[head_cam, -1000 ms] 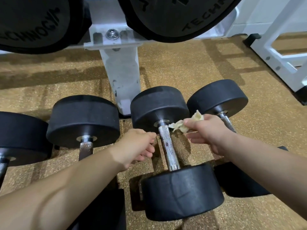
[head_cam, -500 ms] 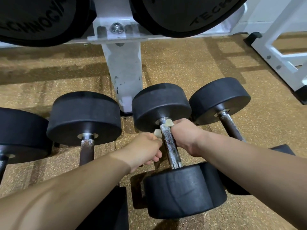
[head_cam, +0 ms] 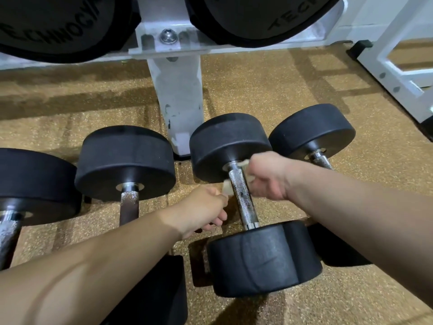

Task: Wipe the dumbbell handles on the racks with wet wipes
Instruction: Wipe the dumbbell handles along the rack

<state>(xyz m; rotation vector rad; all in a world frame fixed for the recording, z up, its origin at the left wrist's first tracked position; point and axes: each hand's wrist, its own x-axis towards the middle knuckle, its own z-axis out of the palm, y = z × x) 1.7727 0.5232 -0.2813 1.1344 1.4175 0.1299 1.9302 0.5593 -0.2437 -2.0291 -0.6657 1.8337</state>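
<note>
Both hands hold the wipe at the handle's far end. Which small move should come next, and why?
Probably draw the wipe along the handle toward the near weight. The left hand and right hand hold it on either side, close to the far weight; the spotted stretch below them is uncovered.

The wet wipe (head_cam: 226,185) is looped round the top of the chrome handle (head_cam: 242,198). One end is pinched by the left hand (head_cam: 206,207), the other is gripped in the right hand (head_cam: 267,177). The dumbbell (head_cam: 264,259) is laid on the speckled floor (head_cam: 257,85), near a white rack post (head_cam: 178,95).
</note>
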